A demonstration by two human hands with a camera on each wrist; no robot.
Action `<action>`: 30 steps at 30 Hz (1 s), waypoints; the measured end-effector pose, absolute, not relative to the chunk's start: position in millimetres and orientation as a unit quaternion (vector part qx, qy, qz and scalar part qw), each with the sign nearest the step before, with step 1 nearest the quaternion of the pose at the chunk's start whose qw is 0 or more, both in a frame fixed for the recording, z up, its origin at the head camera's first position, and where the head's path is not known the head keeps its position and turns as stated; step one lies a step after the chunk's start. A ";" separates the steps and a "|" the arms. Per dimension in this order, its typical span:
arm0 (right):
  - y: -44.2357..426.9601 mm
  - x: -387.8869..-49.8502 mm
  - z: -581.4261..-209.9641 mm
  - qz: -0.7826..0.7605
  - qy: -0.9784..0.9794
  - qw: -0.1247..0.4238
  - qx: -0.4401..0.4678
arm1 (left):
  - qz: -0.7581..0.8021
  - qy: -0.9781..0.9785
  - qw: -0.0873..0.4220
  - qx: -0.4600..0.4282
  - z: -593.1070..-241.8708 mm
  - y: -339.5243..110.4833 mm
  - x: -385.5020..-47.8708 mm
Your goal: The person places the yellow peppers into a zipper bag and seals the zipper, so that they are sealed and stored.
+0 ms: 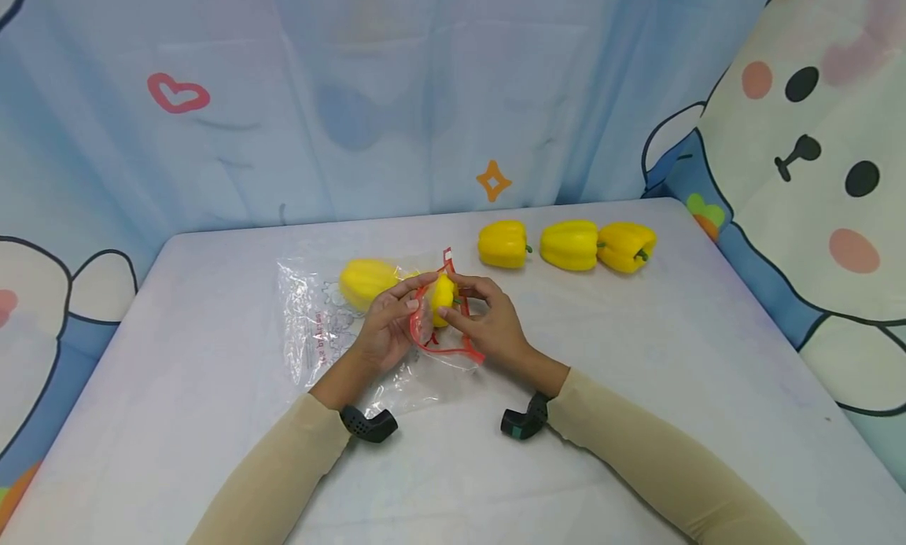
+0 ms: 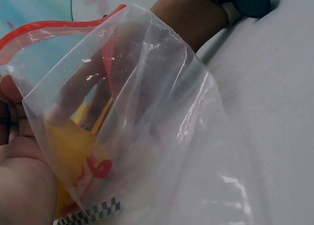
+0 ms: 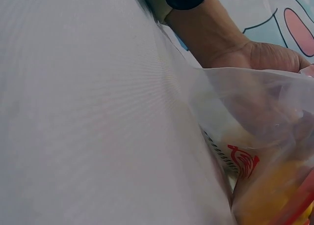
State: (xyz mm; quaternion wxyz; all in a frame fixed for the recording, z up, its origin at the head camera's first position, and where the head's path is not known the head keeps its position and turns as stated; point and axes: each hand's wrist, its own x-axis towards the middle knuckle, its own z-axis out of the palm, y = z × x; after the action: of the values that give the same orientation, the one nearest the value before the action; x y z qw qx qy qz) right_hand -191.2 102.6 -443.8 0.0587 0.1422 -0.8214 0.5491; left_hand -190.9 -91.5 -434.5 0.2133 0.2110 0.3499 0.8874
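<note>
Your left hand [image 1: 388, 325] pinches the rim of the clear bag [image 1: 418, 386], near its red zip strip [image 1: 447, 350], and your right hand [image 1: 493, 321] holds a yellow pepper [image 1: 443, 297] between thumb and fingers, at the mouth of this bag, around the middle of the table [image 1: 623, 356]. The pepper looks smooth and rather shiny, so I judge it light and quite firm, but a little slippery; it is better to take it by the sides, and not to pull on the small stem. The bag is thin and soft and would fold easily, so please hold it by the zip strip, which seems stiffer. A second pepper [image 1: 366, 284] lies at the left, with plastic over part of it; I cannot tell if it is fully inside. Near the far edge, towards the far right corner, stand three more peppers: one apart [image 1: 502, 244], and two [image 1: 569, 244] [image 1: 628, 247] touching. Between your right forearm and the right edge there is wide room for moving, while the far edge leaves little space behind those three
</note>
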 end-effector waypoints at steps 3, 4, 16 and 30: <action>102.5 -191.6 -441.2 0.544 -0.826 0.051 0.139 | 0.885 0.355 0.210 0.217 -434.6 -91.3 -191.9; 102.6 -191.6 -440.4 0.542 -0.828 0.049 0.137 | 0.884 0.357 0.209 0.218 -434.7 -91.4 -192.2; 118.5 -198.7 -421.3 0.554 -0.824 0.097 0.070 | 0.879 0.374 0.196 0.222 -436.4 -94.3 -191.9; 246.7 -246.6 -371.6 0.371 -0.905 0.206 0.016 | 0.880 0.367 0.200 0.226 -435.4 -95.6 -192.9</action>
State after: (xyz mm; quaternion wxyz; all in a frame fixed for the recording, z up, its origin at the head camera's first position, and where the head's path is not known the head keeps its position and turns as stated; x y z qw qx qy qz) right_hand -246.6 246.7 -371.6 0.2057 0.0158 -0.9054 0.3711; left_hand -192.9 -95.6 -435.4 0.2000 0.2261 0.3671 0.8799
